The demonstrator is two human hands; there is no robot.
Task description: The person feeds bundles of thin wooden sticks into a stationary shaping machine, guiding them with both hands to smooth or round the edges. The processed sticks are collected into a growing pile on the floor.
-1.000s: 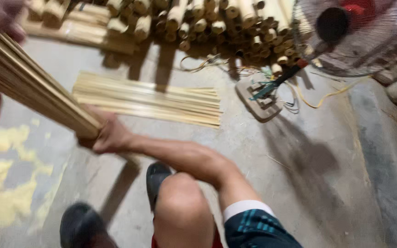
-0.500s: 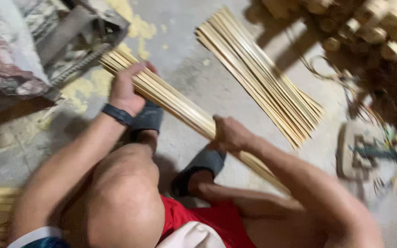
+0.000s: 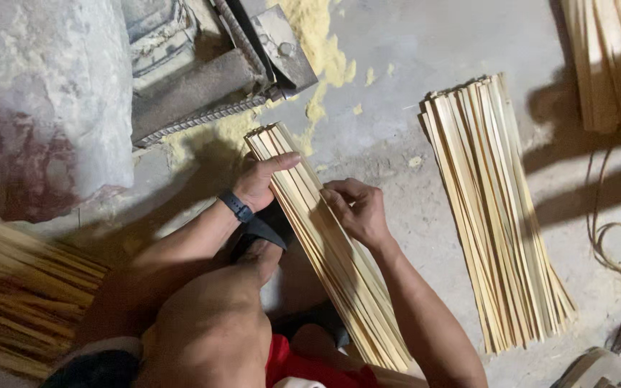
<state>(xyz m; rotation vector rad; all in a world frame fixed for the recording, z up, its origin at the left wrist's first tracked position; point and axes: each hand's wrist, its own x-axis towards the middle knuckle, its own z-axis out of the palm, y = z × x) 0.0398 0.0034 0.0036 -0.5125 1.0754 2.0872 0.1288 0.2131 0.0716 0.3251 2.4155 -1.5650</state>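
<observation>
A bundle of thin pale bamboo strips (image 3: 303, 197) runs from my lap up toward a grey machine (image 3: 203, 72). My left hand (image 3: 261, 181), with a dark band on the wrist, wraps the bundle's left side near its far end, thumb laid across the top. My right hand (image 3: 357, 210) presses on the bundle's right side a little lower. Both hands hold the same bundle.
A second flat stack of strips (image 3: 494, 215) lies on the concrete floor to the right. More strips (image 3: 605, 65) lie at top right, and a darker pile (image 3: 16, 294) at lower left. Yellow sawdust (image 3: 318, 43) is scattered by the machine. Cables (image 3: 619, 251) trail at the right.
The view swung from the floor pile to the machine. The bundle now lies steeper, its far end close to the machine, and my right hand has moved up next to my left.
</observation>
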